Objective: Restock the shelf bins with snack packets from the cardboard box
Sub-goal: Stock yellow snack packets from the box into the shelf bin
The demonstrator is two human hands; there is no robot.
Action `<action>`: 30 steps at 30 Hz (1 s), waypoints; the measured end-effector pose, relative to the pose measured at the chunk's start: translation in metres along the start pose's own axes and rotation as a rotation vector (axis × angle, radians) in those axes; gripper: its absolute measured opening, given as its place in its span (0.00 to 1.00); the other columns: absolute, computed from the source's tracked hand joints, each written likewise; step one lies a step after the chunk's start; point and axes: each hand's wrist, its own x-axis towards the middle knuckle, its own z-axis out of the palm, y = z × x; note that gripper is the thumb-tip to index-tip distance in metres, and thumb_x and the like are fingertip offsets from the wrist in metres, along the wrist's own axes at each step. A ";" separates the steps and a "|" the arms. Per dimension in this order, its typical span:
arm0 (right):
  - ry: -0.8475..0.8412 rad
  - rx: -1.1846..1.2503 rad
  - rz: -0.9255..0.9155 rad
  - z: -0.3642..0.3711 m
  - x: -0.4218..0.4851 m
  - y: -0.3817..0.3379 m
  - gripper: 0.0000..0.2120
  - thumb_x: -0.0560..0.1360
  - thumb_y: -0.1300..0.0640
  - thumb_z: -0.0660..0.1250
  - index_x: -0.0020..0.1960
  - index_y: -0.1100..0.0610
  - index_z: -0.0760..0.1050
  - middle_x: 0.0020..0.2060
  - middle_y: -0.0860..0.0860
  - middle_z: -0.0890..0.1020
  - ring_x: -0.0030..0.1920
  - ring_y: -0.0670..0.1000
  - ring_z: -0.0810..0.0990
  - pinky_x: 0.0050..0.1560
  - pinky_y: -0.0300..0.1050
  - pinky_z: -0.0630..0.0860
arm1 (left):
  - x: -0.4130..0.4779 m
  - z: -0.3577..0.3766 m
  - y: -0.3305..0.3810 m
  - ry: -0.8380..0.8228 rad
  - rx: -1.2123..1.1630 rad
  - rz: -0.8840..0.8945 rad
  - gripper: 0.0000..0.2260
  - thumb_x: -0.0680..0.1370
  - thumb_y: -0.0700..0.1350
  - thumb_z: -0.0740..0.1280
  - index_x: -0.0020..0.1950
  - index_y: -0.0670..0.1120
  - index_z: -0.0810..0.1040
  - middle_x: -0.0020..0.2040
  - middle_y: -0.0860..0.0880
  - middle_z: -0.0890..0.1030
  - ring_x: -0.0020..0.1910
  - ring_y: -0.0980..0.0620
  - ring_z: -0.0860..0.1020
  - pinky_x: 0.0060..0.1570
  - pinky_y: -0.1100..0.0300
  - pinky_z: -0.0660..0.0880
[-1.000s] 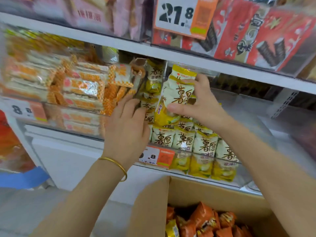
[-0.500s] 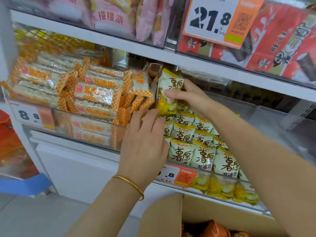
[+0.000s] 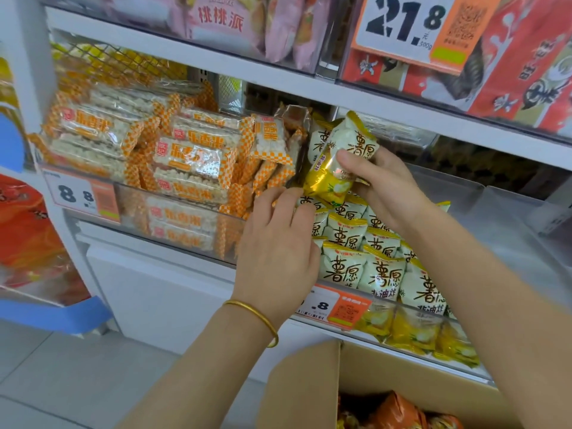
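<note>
My right hand [image 3: 380,184] grips a yellow-and-white snack packet [image 3: 337,159], tilted, above the back left of a clear shelf bin [image 3: 411,314] filled with several rows of the same packets. My left hand [image 3: 278,252], with a gold bangle on its wrist, rests palm down on the packets at the bin's left side, fingertips against the divider; whether it grips one is hidden. The open cardboard box [image 3: 309,385] stands below at the bottom edge, with orange packets [image 3: 399,410] inside.
Left of this bin, a clear bin [image 3: 173,205] holds orange-checked rice-cracker packs. The shelf above [image 3: 309,85] carries pink and red packs and a 21.8 price tag [image 3: 411,26]. To the right stand clear bins [image 3: 483,205] showing no packets. White cabinet and grey floor lie below.
My right hand has tilted the packet and shifted it slightly right over the bin's back. The left hand stays on the packets at the left side. The view has moved closer.
</note>
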 end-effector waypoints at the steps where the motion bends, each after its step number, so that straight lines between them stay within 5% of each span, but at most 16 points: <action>1: 0.036 -0.005 -0.008 0.000 -0.001 0.001 0.26 0.64 0.51 0.74 0.60 0.56 0.76 0.53 0.51 0.84 0.54 0.50 0.83 0.58 0.49 0.78 | 0.000 0.000 0.000 -0.001 0.000 0.001 0.18 0.72 0.43 0.55 0.54 0.39 0.79 0.59 0.41 0.77 0.61 0.42 0.67 0.58 0.49 0.70; 7: 0.198 -0.139 0.017 0.012 0.007 0.013 0.23 0.67 0.55 0.78 0.58 0.58 0.75 0.52 0.51 0.84 0.52 0.50 0.83 0.56 0.53 0.80 | -0.001 -0.001 -0.001 -0.003 -0.004 -0.005 0.17 0.71 0.43 0.55 0.53 0.39 0.79 0.58 0.40 0.77 0.61 0.40 0.69 0.57 0.47 0.71; 12: 0.373 -0.460 -0.105 0.041 0.011 0.016 0.25 0.68 0.50 0.76 0.59 0.58 0.69 0.49 0.47 0.78 0.47 0.43 0.77 0.47 0.37 0.75 | -0.002 -0.001 -0.001 -0.015 0.003 -0.008 0.16 0.72 0.42 0.55 0.53 0.40 0.79 0.59 0.41 0.76 0.62 0.40 0.69 0.60 0.48 0.70; 14: 0.396 -0.559 -0.113 0.049 0.013 0.019 0.26 0.70 0.46 0.74 0.60 0.60 0.70 0.53 0.53 0.77 0.54 0.50 0.76 0.52 0.46 0.75 | -0.002 0.000 -0.001 -0.016 0.003 -0.010 0.16 0.72 0.42 0.55 0.52 0.40 0.79 0.59 0.41 0.76 0.62 0.41 0.68 0.60 0.49 0.68; 16: 0.359 -0.588 -0.071 0.052 0.012 0.018 0.24 0.73 0.46 0.70 0.61 0.61 0.70 0.55 0.55 0.76 0.57 0.53 0.75 0.54 0.49 0.74 | -0.002 0.000 -0.002 -0.021 0.006 -0.007 0.15 0.72 0.41 0.55 0.52 0.40 0.78 0.59 0.41 0.76 0.63 0.41 0.68 0.62 0.50 0.67; 19: 0.260 -0.500 0.011 0.049 0.006 0.013 0.19 0.74 0.57 0.70 0.62 0.59 0.69 0.52 0.50 0.77 0.54 0.50 0.76 0.43 0.40 0.71 | -0.002 0.000 -0.002 -0.028 0.010 -0.004 0.15 0.73 0.41 0.55 0.52 0.40 0.78 0.59 0.41 0.76 0.63 0.41 0.68 0.62 0.50 0.67; 30: 0.223 -0.568 -0.047 0.048 0.002 0.016 0.23 0.73 0.60 0.72 0.65 0.60 0.68 0.60 0.53 0.77 0.60 0.51 0.76 0.50 0.38 0.69 | -0.002 0.002 0.000 0.000 0.016 0.004 0.16 0.73 0.41 0.55 0.52 0.40 0.79 0.58 0.40 0.77 0.62 0.41 0.66 0.63 0.54 0.62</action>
